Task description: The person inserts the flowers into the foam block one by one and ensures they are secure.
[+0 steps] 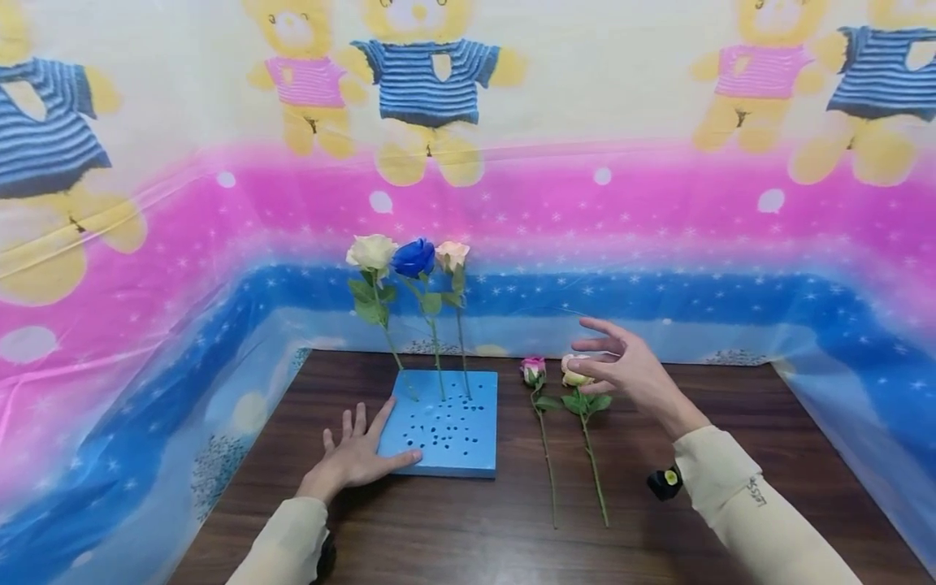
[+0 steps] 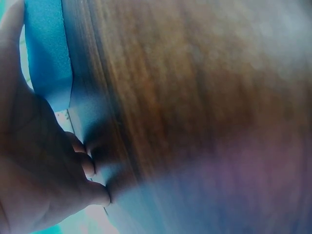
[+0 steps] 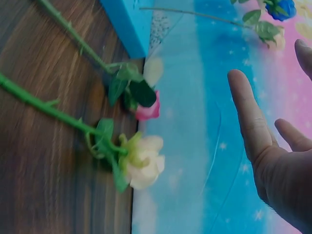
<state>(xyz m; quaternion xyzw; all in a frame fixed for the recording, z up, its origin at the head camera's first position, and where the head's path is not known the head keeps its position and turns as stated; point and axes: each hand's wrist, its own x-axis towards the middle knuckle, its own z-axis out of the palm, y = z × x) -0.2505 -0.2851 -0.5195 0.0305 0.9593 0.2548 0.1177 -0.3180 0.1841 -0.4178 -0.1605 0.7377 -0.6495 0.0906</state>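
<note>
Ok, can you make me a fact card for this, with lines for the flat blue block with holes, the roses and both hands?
Light-blue square block: flat, maybe foam, with small dark holes
Standing in it, left to right: white rose, deep-blue rose, pale-peach rose
Lying on the dark-brown wood-grain table: pink-and-white rose, cream-yellow rose, both green-stemmed
Left hand: fingers spread, at the block's left side, thumb on top
Right hand: raised, holding nothing
Behind: pink, blue and cream backdrop with printed teddy bears
</note>
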